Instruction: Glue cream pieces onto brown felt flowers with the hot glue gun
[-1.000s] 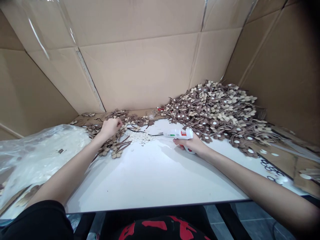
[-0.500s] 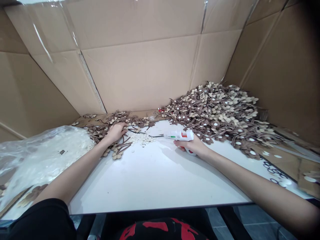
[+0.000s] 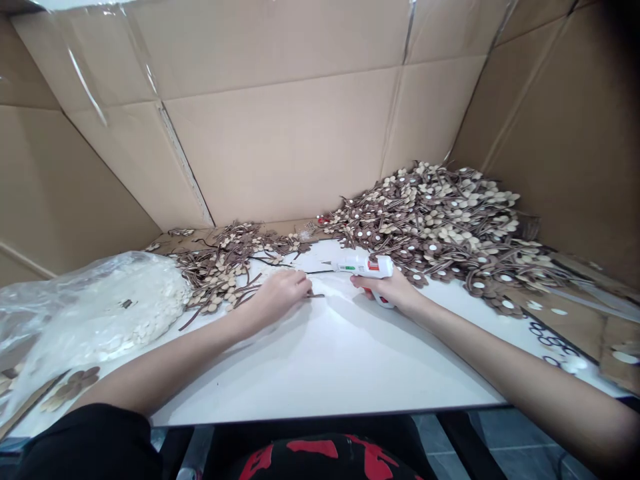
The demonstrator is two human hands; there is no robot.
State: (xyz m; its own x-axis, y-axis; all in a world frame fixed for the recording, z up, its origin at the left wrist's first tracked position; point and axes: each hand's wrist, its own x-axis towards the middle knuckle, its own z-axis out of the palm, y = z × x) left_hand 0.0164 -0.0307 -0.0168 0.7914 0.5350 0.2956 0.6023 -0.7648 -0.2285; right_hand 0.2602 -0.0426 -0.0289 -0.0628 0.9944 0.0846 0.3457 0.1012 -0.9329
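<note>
My right hand [image 3: 387,287] is wrapped round the handle of a white hot glue gun [image 3: 363,265] with orange-red parts, its nozzle pointing left. At mid-table, my left hand [image 3: 285,291] has its fingers closed, palm down. A thin brown strip [image 3: 316,295] sticks out past its fingertips; the rest of that piece is hidden under the hand. Left of this hand lies a smaller pile of brown and cream flower pieces [image 3: 220,277] with strip-like stems. A dark cord [image 3: 260,259] crosses the area behind my left hand.
A large heap of brown and cream flowers [image 3: 430,213], several with white dots, leans by the right cardboard wall. To the left lies a clear plastic bag [image 3: 100,313] of white pieces. Dark rings [image 3: 547,340] lie at the right of the white table [image 3: 325,373]. Cardboard walls [image 3: 280,147] surround it.
My left hand has moved right and nearer, from the small flower pile to mid-table, with a brown strip in its fingers. The glue gun has shifted only slightly to the right.
</note>
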